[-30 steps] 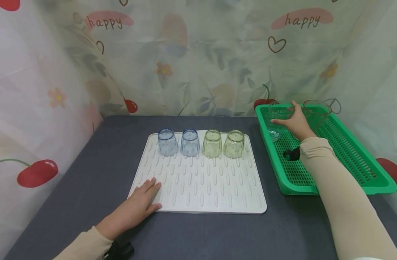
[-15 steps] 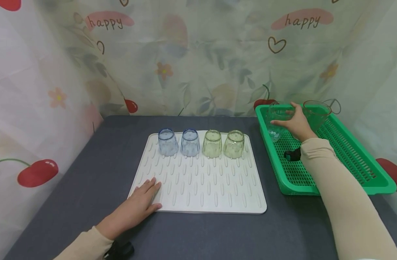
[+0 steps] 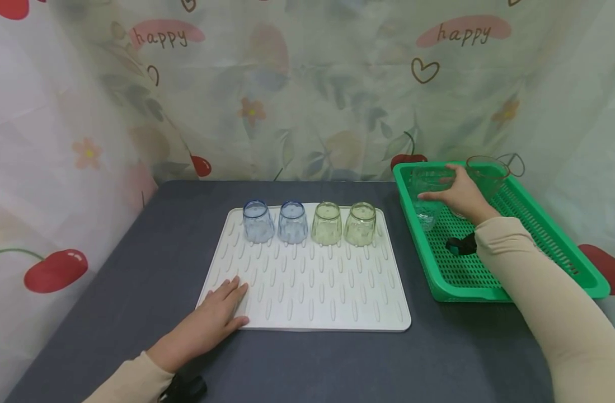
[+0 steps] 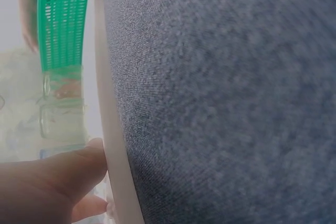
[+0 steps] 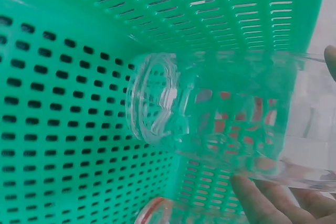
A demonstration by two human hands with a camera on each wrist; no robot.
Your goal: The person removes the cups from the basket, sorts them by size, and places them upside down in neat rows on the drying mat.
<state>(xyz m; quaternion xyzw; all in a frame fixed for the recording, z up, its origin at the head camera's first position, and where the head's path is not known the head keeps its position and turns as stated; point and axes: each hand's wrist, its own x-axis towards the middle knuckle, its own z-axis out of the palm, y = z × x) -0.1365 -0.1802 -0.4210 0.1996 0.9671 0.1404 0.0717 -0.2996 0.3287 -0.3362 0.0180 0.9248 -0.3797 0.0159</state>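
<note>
In the head view, the left hand [image 3: 214, 316] lies spread on the lower left corner of the white mat [image 3: 327, 302], maybe to stop it sliding on the dark surface [image 3: 307, 364]. Two blue glasses [image 3: 258, 224] and two green glasses [image 3: 327, 226] stand in a row near the mat's top edge, wide end down, so they likely sit steady. At the right, the right hand [image 3: 465, 196] holds a clear glass [image 3: 427, 217] inside the green basket [image 3: 468, 295], beside a red-rimmed glass [image 3: 491, 173]. In the left wrist view, the thumb rests by the mat's edge at lower left; not all fingers show. In the right wrist view, thumb and fingers pinch the clear glass near its mouth, at the right side, probably because the top is easiest to reach.
</note>
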